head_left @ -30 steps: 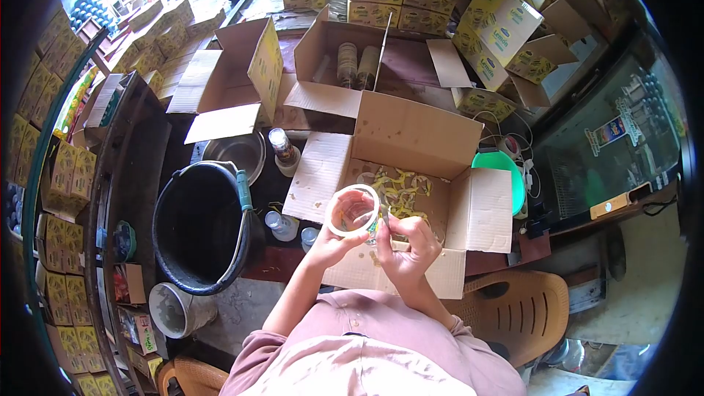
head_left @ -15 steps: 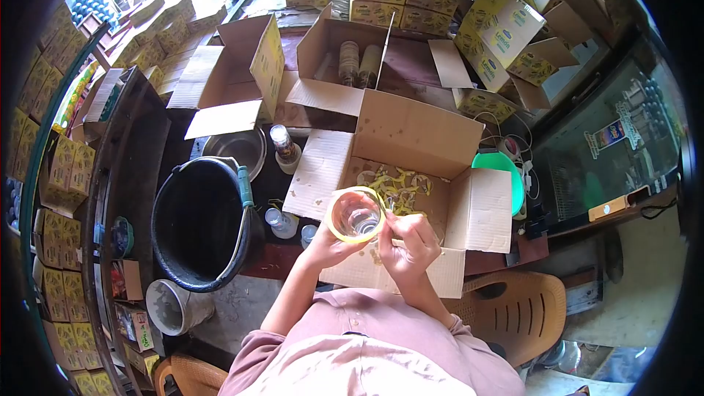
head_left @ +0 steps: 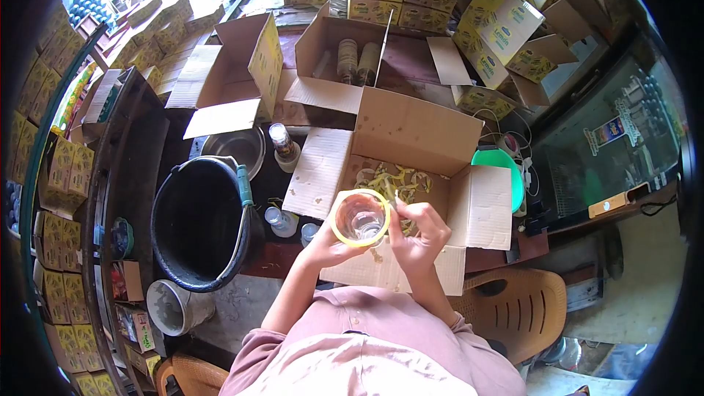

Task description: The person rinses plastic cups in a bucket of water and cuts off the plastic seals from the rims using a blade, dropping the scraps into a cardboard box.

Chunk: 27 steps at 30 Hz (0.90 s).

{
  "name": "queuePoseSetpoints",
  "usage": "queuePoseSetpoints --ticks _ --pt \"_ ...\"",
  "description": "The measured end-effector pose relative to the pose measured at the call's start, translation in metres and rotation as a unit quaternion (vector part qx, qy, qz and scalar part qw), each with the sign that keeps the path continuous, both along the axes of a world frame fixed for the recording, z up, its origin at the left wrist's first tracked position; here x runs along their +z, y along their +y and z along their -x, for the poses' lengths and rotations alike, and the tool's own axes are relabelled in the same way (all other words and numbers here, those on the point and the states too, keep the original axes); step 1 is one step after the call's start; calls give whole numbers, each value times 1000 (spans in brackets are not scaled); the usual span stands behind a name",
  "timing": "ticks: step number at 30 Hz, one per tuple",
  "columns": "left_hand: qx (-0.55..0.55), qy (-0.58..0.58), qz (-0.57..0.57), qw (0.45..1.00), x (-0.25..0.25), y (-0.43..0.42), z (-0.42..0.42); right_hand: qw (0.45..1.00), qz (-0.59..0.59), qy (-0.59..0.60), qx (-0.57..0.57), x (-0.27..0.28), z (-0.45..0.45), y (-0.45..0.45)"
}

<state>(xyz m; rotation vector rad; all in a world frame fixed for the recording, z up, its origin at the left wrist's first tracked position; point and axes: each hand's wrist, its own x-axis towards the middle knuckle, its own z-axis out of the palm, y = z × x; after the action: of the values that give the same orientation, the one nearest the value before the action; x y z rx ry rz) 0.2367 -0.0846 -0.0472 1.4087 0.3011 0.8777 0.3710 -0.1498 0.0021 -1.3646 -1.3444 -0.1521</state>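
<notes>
1. We see the left arm [head_left: 290, 297] and the right arm [head_left: 440, 297] reach forward from the body, elbows bent. The left hand [head_left: 328, 251] and the right hand [head_left: 421, 240] meet above the near side of an open carton [head_left: 418, 128], which stands on the counter [head_left: 275, 260].

2. Against the frame half a second earlier, we note that the right hand has shifted slightly to the right and the cup [head_left: 361, 223] has moved a little the same way. A second ago the rim of the cup looked pale and its inside pinkish; now we see a yellow rim and a clear interior.

3. We find the left fingers closed round the cup, the thumb along its near side; the other fingertips are hidden. The cup is held with its mouth toward us, between the hands.

4. The right fingers are bent, thumb and forefinger close together just beside the rim. A small pale bit [head_left: 397, 196] shows at their tips; we cannot tell whether they grip it. Yellowish scraps [head_left: 416, 180] lie inside the carton beyond.
</notes>
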Motion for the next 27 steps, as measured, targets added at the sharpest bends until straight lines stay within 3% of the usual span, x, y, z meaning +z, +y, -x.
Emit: queuePoseSetpoints --ticks 3,6,21,27 --pt "-3 -60 80 995 4 -2 -4 998 2 61 -1 0 1 -2" --pt "-2 -86 90 992 -3 -3 -7 997 13 69 -4 0 5 -8" --pt "18 -60 45 997 -6 -3 -5 998 -47 15 -30 -3 11 -16" --pt "30 -56 -6 998 -2 -2 -5 1000 -15 -4 -13 -4 9 -12"
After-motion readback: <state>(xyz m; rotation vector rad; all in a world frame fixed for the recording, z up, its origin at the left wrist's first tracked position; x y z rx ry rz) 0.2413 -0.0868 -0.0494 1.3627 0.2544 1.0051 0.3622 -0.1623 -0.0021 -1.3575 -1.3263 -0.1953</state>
